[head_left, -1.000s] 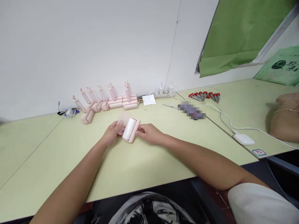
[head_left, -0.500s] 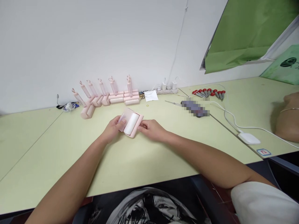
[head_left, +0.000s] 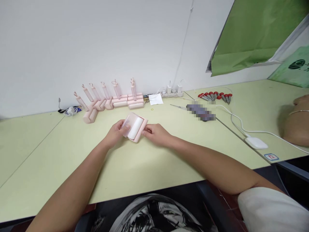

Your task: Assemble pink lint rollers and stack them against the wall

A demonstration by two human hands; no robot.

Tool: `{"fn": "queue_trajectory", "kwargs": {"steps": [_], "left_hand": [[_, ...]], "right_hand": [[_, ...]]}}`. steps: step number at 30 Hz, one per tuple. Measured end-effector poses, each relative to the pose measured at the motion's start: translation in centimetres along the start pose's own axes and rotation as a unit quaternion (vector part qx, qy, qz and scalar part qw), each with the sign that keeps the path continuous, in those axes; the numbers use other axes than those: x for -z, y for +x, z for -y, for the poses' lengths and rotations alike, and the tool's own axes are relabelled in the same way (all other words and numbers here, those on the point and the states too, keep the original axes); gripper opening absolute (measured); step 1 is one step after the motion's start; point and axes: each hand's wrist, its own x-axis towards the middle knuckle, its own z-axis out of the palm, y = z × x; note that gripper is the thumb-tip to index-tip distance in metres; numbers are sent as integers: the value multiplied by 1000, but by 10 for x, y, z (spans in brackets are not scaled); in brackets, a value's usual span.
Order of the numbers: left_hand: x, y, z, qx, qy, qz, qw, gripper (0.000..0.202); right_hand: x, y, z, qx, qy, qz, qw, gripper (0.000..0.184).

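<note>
Above the middle of the table I hold a pink lint roller (head_left: 135, 128) with a white roll inside its case and a clear pinkish cover swung out to the left. My left hand (head_left: 117, 132) is closed on the cover side, its thumb lying over the cover's edge. My right hand (head_left: 156, 133) grips the pink case at its right edge, with the thumb in front and the fingers curled behind. Along the wall stand several more pink lint rollers (head_left: 120, 101), their handles with loops pointing up.
A white power strip (head_left: 172, 94) and a white paper (head_left: 155, 99) lie by the wall. Several red-and-grey objects (head_left: 214, 96), a blurred-out dark item (head_left: 200, 112) and a white charger (head_left: 257, 142) with its cable are on the right. Another person's arm (head_left: 296, 125) rests at the far right.
Almost nothing differs. Both hands keep the same hold on the lint roller, and the whole view has shifted very slightly.
</note>
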Motion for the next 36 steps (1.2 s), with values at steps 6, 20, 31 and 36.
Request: {"fn": "queue_trajectory", "kwargs": {"steps": [6, 20, 31, 36], "left_hand": [[-2, 0, 3, 3, 0, 27, 1000, 65], [-25, -9, -4, 33, 58, 67, 996, 54], [-4, 8, 2, 210, -160, 27, 964, 32], [19, 15, 10, 244, -312, 58, 916, 44]], "right_hand": [[0, 0, -1, 2, 3, 8, 1000, 25], [-3, -1, -3, -25, 49, 22, 998, 31], [33, -1, 7, -85, 322, 147, 931, 62], [25, 13, 13, 28, 401, 40, 915, 43]]}}
